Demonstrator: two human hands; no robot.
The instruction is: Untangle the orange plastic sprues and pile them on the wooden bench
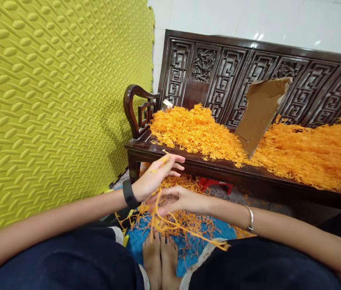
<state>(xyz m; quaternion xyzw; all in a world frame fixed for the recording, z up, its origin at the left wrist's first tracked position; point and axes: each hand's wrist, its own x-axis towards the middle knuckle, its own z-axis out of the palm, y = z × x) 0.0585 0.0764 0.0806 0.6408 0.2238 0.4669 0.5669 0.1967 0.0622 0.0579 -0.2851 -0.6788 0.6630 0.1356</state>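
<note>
My left hand (164,168) is above the front edge of the bench, fingers stretched out and a little apart. A thin yellow-orange strand lies over the back of it, near the thumb. Just below, my right hand (178,201) has its fingers curled round orange cord (173,223), which loops down and trails right to a knotted end over my right knee. The fingertips of that hand are partly hidden behind the strands. On the bench lies a heap of small knotted orange pieces (194,129).
A dark carved wooden bench (164,150) stands ahead. An upright piece of cardboard (261,108) parts the knotted heap from a pile of long orange strands (315,153). Loose strands lie on a blue mat (224,227). A red stool (215,183) is underneath; yellow foam matting (61,100) stands at left.
</note>
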